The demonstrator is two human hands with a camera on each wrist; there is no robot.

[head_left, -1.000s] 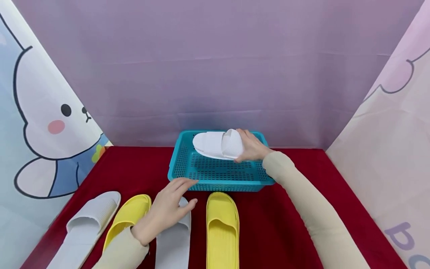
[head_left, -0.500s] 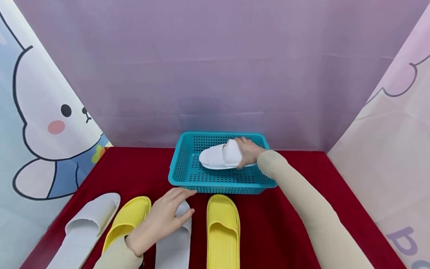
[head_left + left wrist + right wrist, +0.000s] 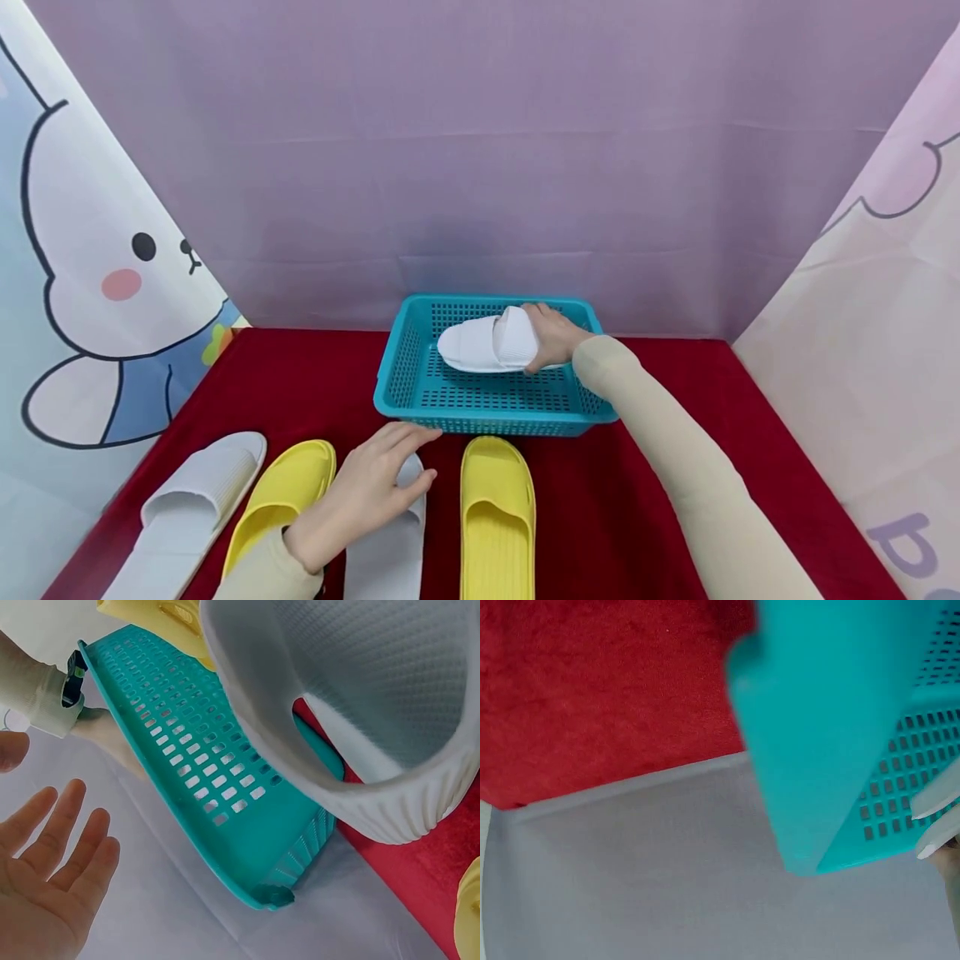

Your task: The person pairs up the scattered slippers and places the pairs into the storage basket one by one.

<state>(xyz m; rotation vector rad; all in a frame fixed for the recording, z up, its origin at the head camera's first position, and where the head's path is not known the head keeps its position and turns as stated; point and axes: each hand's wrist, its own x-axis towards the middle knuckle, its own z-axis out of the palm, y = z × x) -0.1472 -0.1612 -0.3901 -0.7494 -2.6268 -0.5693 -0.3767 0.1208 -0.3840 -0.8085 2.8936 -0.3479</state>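
Note:
My right hand (image 3: 555,335) grips a white slipper (image 3: 474,345) at its heel end, with the toe pointing left. The slipper lies within the turquoise basket (image 3: 495,414); whether its sole touches the bottom I cannot tell. In the right wrist view, the basket's wall (image 3: 810,742) fills much of the frame and the slipper is mostly out of sight. My left hand (image 3: 363,487) hovers over a light grey slipper (image 3: 386,550), thumb and fingers spread and holding nothing. The left wrist view shows that hand (image 3: 52,885) with relaxed fingers, beside the basket (image 3: 225,855).
Left of the grey slipper lie a yellow slipper (image 3: 300,475) and a white one (image 3: 202,479). Another yellow slipper (image 3: 497,492) lies in front of the basket. All rest on a red cloth (image 3: 630,500). A lilac curtain (image 3: 480,167) stands behind, with printed sheets on both sides.
My right hand has lowered the white slipper deeper into the basket, then shifted it slightly left and up. My left hand has moved only slightly.

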